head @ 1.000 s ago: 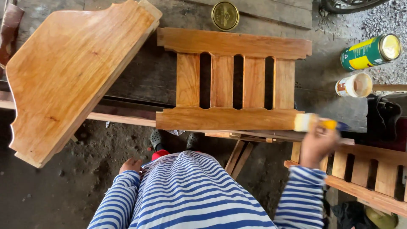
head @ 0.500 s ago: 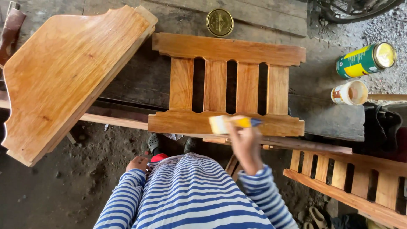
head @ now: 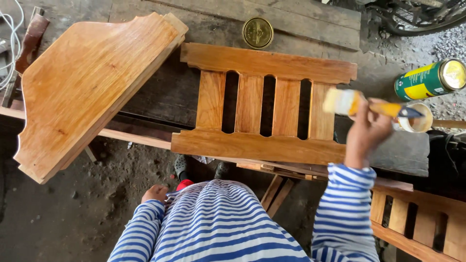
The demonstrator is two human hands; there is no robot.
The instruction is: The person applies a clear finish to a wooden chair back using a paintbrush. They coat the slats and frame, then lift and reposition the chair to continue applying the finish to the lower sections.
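Right now your worktop (head: 160, 92) is carrying the big shaped wooden panel (head: 87, 87) and the slatted frame (head: 264, 104). Your right hand (head: 366, 133) is gripping the paintbrush (head: 364, 104) tight above the frame's right slat; your left hand (head: 155, 193) is hanging loosely curled, holding nothing.

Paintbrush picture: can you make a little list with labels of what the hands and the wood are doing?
right hand: holds a paintbrush raised over the slatted frame's right end
left hand: down by the striped shirt, empty
slatted frame: flat on the bench
curved board: left of the frame
cans: green can on its side, small open tin below it
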